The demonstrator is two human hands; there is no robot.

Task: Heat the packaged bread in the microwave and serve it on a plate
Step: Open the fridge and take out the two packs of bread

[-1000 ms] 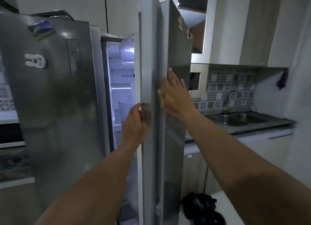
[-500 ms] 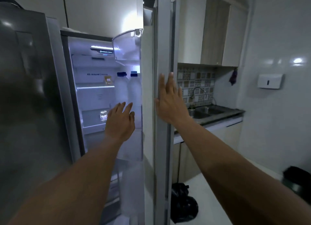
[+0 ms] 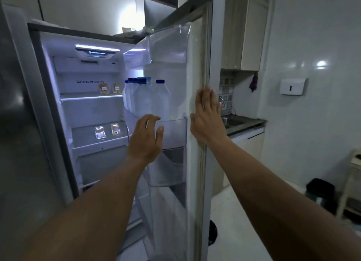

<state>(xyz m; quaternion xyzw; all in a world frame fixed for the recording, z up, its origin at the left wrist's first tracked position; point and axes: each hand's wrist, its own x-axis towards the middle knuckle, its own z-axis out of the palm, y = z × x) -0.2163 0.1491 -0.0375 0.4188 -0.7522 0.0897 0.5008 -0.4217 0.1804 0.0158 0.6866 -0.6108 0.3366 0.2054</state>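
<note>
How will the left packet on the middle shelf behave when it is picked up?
The packet is probably light, since it looks small compared with the bottles. Its glossy wrap reflects the light, so it may be slippery and crinkly. It likely yields when squeezed; its contents are too blurred to tell.

Upper shelf (image 3: 78,98): two pouches (image 3: 103,89); middle shelf (image 3: 84,136): two packets (image 3: 100,132)

"All-Around Cooling" on the fridge's back wall (image 3: 89,82); other labels unreadable.
</note>
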